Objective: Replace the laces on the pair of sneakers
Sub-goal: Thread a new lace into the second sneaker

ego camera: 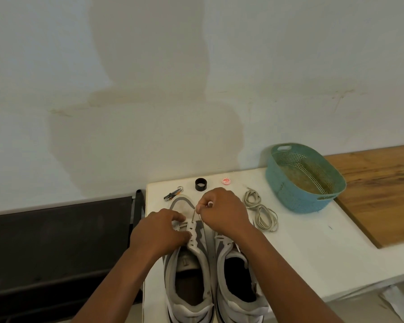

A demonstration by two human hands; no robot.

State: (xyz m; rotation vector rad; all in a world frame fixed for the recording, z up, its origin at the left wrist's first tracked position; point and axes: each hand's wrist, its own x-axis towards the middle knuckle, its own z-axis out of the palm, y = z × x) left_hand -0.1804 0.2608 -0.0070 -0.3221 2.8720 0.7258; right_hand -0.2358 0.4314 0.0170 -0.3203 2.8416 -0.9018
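Two forearms fill the bottom of my view, reaching forward over a pair of grey and white sneakers standing side by side on the white surface (313, 241), heels toward me. Left sneaker (188, 271) is the one being worked on. My left hand (160, 231) is down on its eyelet flap, fingers curled and gripping the white strip with the holes. My right hand (224, 213) sits just above the toe end, thumb and fingers pinching the tip of a pale lace (193, 215), which runs down as a short taut line to the top eyelet. Right sneaker (239, 276) stands just beside the left one, partly under my right forearm, and I cannot tell how much of it is laced.

Past my right hand, a loose bundle of beige laces (262, 212) lies coiled on the surface. Further right, a teal perforated basket (287, 183) sits at the far edge, tilted, next to a wooden board (383, 183). Behind the toes I see a black ring (201, 184), a small round red-and-white piece (225, 181) and a metal clipper on a key ring (172, 195). Off to the left, a dark shelf rack (56, 241) stands against the wall.
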